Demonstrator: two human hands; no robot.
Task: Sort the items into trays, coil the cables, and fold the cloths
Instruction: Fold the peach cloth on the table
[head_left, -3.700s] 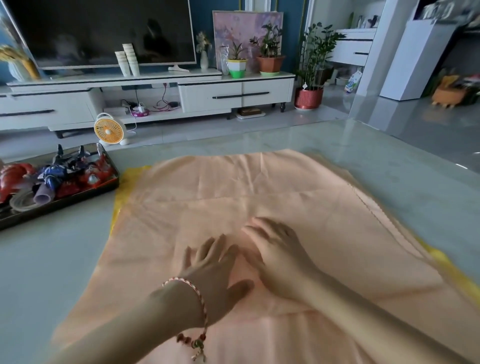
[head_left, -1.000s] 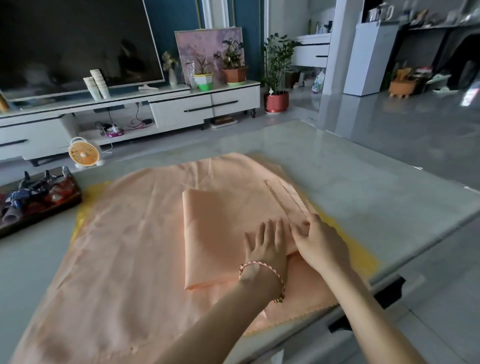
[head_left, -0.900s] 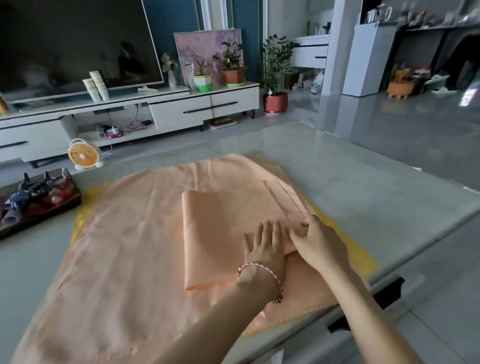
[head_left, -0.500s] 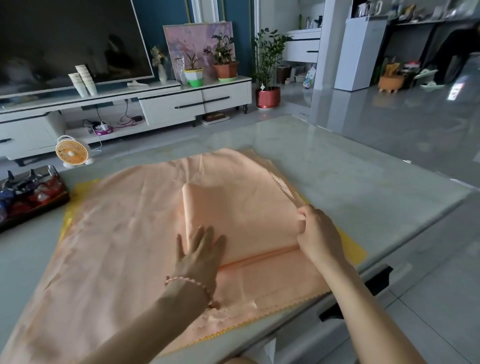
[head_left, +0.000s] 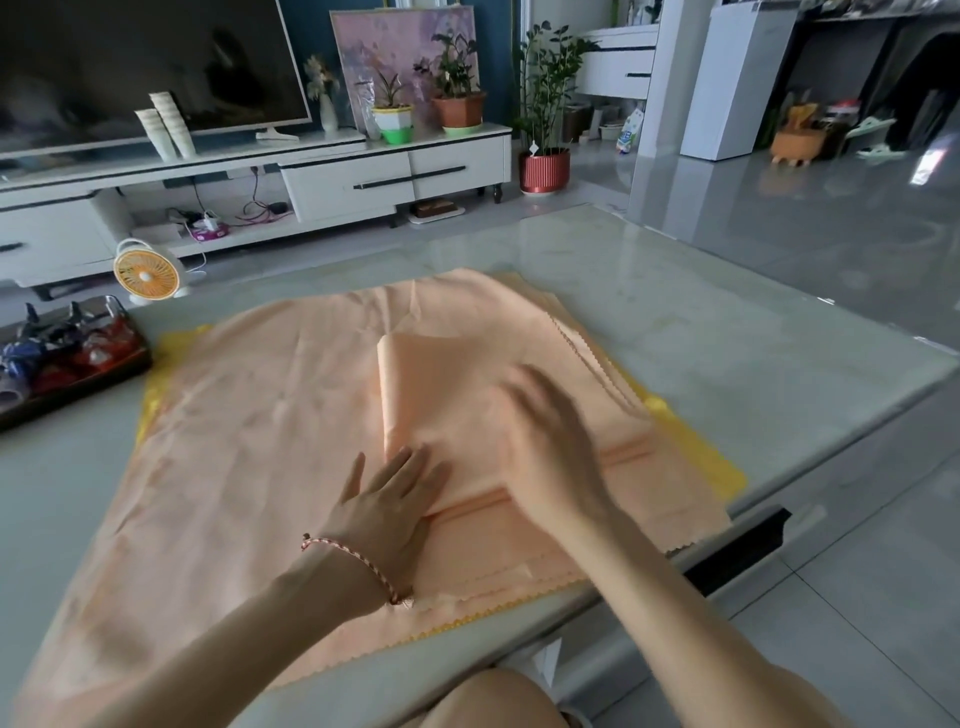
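A folded peach cloth (head_left: 447, 395) lies on top of a large spread peach cloth (head_left: 244, 447), with a yellow cloth (head_left: 691, 447) showing beneath at the edges. My left hand (head_left: 389, 499) lies flat with straight fingers on the near left corner of the folded piece. My right hand (head_left: 556, 441), blurred by motion, passes flat over the folded piece's near right part, fingers extended. Neither hand grips anything.
A dark tray (head_left: 78, 387) with red and blue items sits at the table's left edge. The grey table (head_left: 727, 338) ends close on the right and near side. A small orange fan (head_left: 148, 273) stands on the floor behind the table.
My right hand let go of the folded cloth's right edge and swept left across it. My left hand slid slightly forward along the fold's near left corner.
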